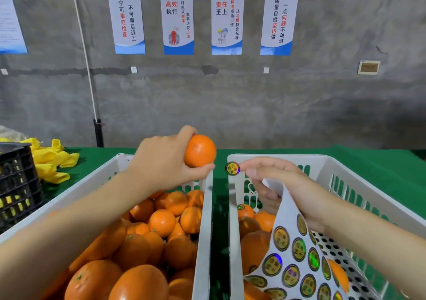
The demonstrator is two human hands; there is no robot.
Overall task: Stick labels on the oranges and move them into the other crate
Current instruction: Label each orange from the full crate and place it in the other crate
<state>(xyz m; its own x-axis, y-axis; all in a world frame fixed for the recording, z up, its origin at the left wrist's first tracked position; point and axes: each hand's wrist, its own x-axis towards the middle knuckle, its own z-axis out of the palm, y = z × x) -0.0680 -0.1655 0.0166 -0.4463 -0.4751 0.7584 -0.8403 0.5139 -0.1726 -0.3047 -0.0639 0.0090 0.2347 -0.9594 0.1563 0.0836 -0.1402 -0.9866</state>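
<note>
Yellow cloths [51,161] lie left of the orange-filled crate [76,194].

Raised orange [200,151] was uniform bright orange. Peeled round label [232,168] showed a gold-green holographic centre with a dark rim. Label sheet [288,209] had pale grey-white backing and rows of matching round labels, some flashing blue or green. Left crate [69,196] and right crate [345,168] were white, the right one's floor dotted with holes. Tablecloth [380,166] was dark green, bundled cloths [50,159] yellow, far-left crate [16,184] black. Wall posters [177,18] were white with blue bands and black and red characters.
</note>
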